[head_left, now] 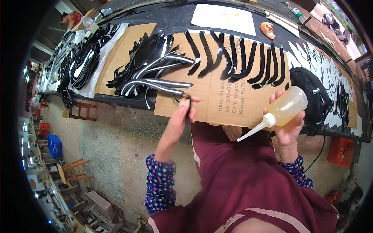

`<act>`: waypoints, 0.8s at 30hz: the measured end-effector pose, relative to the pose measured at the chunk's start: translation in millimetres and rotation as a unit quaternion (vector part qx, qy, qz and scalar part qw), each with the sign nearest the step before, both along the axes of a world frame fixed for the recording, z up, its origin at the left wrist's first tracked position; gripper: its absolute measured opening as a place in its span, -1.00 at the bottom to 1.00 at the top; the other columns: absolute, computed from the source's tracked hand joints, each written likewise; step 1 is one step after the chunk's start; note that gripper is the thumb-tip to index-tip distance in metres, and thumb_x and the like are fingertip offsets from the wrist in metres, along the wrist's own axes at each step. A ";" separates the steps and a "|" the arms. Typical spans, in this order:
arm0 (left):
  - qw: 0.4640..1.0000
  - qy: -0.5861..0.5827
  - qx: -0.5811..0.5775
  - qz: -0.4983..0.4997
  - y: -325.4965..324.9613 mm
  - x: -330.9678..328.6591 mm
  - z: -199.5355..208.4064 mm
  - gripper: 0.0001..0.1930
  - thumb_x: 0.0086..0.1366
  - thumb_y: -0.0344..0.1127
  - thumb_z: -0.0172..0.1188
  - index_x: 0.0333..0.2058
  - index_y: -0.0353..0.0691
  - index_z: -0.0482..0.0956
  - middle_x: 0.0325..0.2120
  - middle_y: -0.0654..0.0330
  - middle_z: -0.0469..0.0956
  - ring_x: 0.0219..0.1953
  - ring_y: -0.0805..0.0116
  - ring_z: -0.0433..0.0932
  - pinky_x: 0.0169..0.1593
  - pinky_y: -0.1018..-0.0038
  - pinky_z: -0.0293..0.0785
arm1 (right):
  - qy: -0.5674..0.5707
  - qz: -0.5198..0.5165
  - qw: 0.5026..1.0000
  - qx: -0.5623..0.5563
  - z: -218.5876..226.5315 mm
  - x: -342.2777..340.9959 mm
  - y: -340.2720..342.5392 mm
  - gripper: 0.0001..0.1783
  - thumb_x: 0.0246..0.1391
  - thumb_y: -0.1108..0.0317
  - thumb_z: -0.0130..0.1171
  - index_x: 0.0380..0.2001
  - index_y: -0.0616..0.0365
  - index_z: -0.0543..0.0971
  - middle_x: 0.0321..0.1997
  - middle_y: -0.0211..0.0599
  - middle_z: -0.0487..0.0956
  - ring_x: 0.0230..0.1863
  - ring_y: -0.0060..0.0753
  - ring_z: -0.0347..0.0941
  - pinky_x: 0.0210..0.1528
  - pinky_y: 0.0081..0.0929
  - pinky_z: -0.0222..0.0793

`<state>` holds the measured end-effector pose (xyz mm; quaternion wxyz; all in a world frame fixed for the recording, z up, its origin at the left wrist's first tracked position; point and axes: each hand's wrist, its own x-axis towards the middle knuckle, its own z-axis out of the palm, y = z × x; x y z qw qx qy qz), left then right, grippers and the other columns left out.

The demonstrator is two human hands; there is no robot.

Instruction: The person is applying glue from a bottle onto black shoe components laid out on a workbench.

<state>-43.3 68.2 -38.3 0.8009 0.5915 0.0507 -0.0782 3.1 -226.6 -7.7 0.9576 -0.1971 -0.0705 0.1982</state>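
My right hand [288, 135] is wrapped around a translucent squeeze bottle [289, 105] of amber liquid. The bottle is tilted, its long thin nozzle aimed down and left in front of the table edge. My left hand [178, 121] pinches a short dark strip piece [188, 110] over the cardboard's front edge; slight blur hides its far end. Just beyond those fingers lie loose black-and-white striped strips [155, 82]. Several curved black strips [229, 54] are laid side by side on the cardboard sheet [202, 97]. To their left is a heap of black strips [142, 58].
Coiled black strips [83, 64] lie at the far left. A black bag [307, 83] stands right of the cardboard, beside white cut pieces [330, 73]. White paper [221, 19] and an orange peel-like object [267, 30] lie behind. A wooden stool [72, 171] stands on the floor.
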 end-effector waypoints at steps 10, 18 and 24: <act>0.998 0.008 -0.050 -0.035 -58.2 -8.6 23.7 -0.79 0.28 -0.20 -0.14 -0.33 -0.23 0.33 -0.46 0.33 0.35 -0.38 0.61 0.29 -0.24 0.66 0.18 | -0.105 -0.114 0.985 -0.080 34.9 -5.4 -8.1 -0.07 -0.35 0.13 0.35 0.09 0.11 0.09 0.09 -0.32 0.18 0.16 -0.23 0.06 0.10 -0.03 0.05; 0.994 -0.010 -0.108 0.000 -77.4 -10.3 38.6 -0.76 0.14 -0.41 0.08 -0.21 -0.30 0.32 -0.49 0.26 0.40 -0.50 0.59 0.34 -0.37 0.72 0.28 | -0.162 -0.218 0.945 -0.180 48.3 -16.4 -26.0 -0.04 -0.34 0.00 0.31 0.12 0.06 0.06 0.14 -0.30 0.19 0.17 -0.11 0.07 0.09 0.08 0.07; 0.997 -0.038 -0.065 -0.017 -83.6 -16.4 42.0 -0.76 0.10 -0.49 0.10 -0.20 -0.27 0.43 -0.38 0.31 0.40 -0.46 0.65 0.32 -0.41 0.77 0.24 | -0.155 -0.205 0.957 -0.136 49.4 -18.0 -34.5 -0.01 -0.33 0.12 0.34 0.14 0.11 0.01 0.19 -0.28 0.10 0.22 -0.17 -0.03 0.19 0.03 -0.13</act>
